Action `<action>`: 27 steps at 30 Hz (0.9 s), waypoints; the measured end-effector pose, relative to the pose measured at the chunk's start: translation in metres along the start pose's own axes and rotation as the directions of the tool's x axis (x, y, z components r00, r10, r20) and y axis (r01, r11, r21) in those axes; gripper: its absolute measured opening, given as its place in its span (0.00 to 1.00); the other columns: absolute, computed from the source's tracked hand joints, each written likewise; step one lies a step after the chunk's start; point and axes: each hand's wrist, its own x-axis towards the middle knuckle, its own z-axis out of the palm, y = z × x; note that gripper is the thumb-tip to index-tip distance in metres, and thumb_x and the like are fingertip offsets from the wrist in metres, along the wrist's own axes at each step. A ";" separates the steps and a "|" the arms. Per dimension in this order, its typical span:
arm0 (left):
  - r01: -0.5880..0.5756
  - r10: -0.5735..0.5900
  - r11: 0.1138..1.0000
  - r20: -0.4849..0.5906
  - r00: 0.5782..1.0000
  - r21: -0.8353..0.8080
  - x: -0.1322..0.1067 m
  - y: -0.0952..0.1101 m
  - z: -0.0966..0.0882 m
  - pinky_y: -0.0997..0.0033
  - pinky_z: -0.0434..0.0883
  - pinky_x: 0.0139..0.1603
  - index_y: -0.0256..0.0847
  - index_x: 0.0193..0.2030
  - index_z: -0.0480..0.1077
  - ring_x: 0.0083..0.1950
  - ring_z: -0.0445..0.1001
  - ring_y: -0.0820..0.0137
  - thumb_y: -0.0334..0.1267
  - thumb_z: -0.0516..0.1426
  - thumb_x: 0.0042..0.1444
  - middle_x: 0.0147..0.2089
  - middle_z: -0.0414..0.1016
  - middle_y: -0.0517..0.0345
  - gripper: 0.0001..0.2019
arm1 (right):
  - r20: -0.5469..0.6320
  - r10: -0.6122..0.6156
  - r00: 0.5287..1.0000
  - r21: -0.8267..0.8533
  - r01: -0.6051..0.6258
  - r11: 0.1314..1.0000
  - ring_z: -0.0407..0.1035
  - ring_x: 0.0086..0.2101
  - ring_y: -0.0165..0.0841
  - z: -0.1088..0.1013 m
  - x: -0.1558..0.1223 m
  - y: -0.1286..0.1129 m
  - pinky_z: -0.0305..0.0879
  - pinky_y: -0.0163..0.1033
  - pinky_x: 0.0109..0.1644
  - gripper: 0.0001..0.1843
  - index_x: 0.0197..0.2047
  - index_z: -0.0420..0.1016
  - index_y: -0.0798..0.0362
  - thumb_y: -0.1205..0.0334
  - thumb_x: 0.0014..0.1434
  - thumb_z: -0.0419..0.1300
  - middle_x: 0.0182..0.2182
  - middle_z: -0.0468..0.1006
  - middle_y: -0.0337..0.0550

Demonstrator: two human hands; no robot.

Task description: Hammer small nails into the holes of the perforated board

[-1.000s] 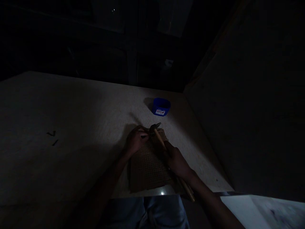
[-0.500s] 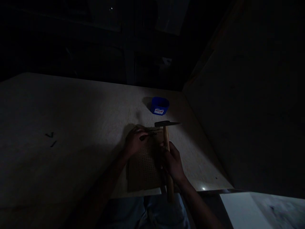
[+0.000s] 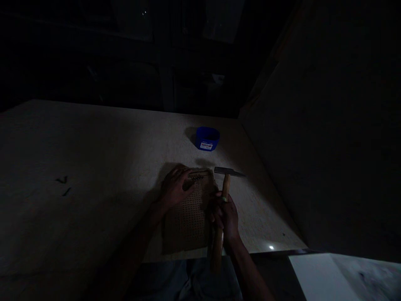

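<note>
In the lower middle of the frame, the right hand (image 3: 225,213) is wrapped around the wooden handle of a hammer (image 3: 226,184), fingers closed firmly on it; the metal head sits up near the right edge of a brown, hole-patterned pad (image 3: 188,228), and the handle's butt reaches down past the near edge of the table (image 3: 103,142); the left hand (image 3: 175,190) rests on the pad's upper left part, thumb apart from the fingers; it is too dark to tell whether they pinch anything small; dark marks (image 3: 197,177) show beside its fingertips.

The hammer is likely stiff and head-heavy, the wood perhaps a little slick; a hold lower on the handle would give more swing, one near the head more control; the pad looks light and rather soft, its edges possibly frayed, so it is best steadied flat by a side; a blue container (image 3: 200,142) stands beyond it, above centre; small dark pieces (image 3: 64,180) lie at the frame's left.
</note>
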 end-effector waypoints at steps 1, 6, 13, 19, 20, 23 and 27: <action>-0.006 0.006 1.000 -0.002 1.000 -0.008 -0.001 -0.001 -0.001 0.53 0.68 0.62 0.44 0.61 0.69 0.56 0.73 0.57 0.41 0.63 0.57 0.46 0.80 0.53 0.24 | -0.001 -0.006 1.000 0.026 0.006 1.000 0.41 0.10 0.20 -0.001 0.000 0.000 0.57 0.30 0.16 0.12 0.42 0.68 0.50 0.55 0.59 0.62 0.13 0.55 0.19; 0.045 -0.049 0.998 -0.127 0.991 -0.037 -0.013 -0.005 -0.013 0.55 0.71 0.59 0.45 0.60 0.70 0.53 0.75 0.59 0.42 0.61 0.59 0.44 0.80 0.55 0.22 | 0.012 -0.013 1.000 0.156 0.011 0.988 0.39 0.10 0.20 -0.006 0.002 -0.002 0.58 0.28 0.17 0.09 0.43 0.69 0.48 0.58 0.59 0.61 0.14 0.54 0.19; 0.360 -0.320 0.933 -0.464 0.826 -0.002 -0.057 -0.049 -0.060 0.56 0.73 0.56 0.42 0.53 0.73 0.49 0.77 0.60 0.45 0.55 0.62 0.45 0.80 0.50 0.16 | 0.133 0.094 0.987 0.357 -0.136 0.924 0.36 0.12 0.21 -0.015 0.000 -0.015 0.45 0.25 0.10 0.07 0.43 0.72 0.46 0.58 0.62 0.63 0.18 0.54 0.23; 0.697 -0.482 0.674 -0.568 0.667 0.247 -0.130 -0.115 -0.140 0.52 0.70 0.58 0.35 0.53 0.73 0.51 0.76 0.54 0.42 0.52 0.60 0.51 0.79 0.41 0.19 | 0.213 0.182 0.960 0.502 -0.267 0.823 0.44 0.14 0.19 -0.025 -0.005 -0.022 0.53 0.20 0.13 0.07 0.46 0.76 0.47 0.59 0.65 0.64 0.23 0.61 0.28; 0.755 -0.526 0.590 -0.572 0.629 0.287 -0.142 -0.122 -0.154 0.51 0.70 0.59 0.34 0.55 0.72 0.53 0.76 0.53 0.41 0.52 0.60 0.53 0.79 0.40 0.20 | 0.226 0.186 0.956 0.504 -0.278 0.818 0.45 0.15 0.18 -0.027 -0.005 -0.022 0.54 0.20 0.13 0.07 0.46 0.76 0.48 0.58 0.65 0.65 0.24 0.62 0.28; 0.854 -0.630 0.396 -0.577 0.521 0.338 -0.171 -0.135 -0.188 0.48 0.70 0.58 0.29 0.58 0.72 0.56 0.75 0.47 0.40 0.53 0.58 0.55 0.77 0.35 0.23 | 0.289 0.180 0.940 0.478 -0.305 0.824 0.48 0.15 0.17 -0.033 -0.004 -0.019 0.57 0.20 0.14 0.11 0.47 0.77 0.48 0.56 0.63 0.68 0.25 0.64 0.29; 0.826 -0.683 0.408 -0.470 0.559 0.389 -0.176 -0.144 -0.209 0.52 0.70 0.60 0.32 0.59 0.73 0.58 0.75 0.52 0.38 0.52 0.63 0.58 0.77 0.37 0.21 | 0.362 0.202 0.910 0.442 -0.358 0.822 0.48 0.14 0.17 -0.043 -0.002 -0.014 0.56 0.21 0.15 0.12 0.49 0.76 0.47 0.55 0.63 0.68 0.23 0.62 0.27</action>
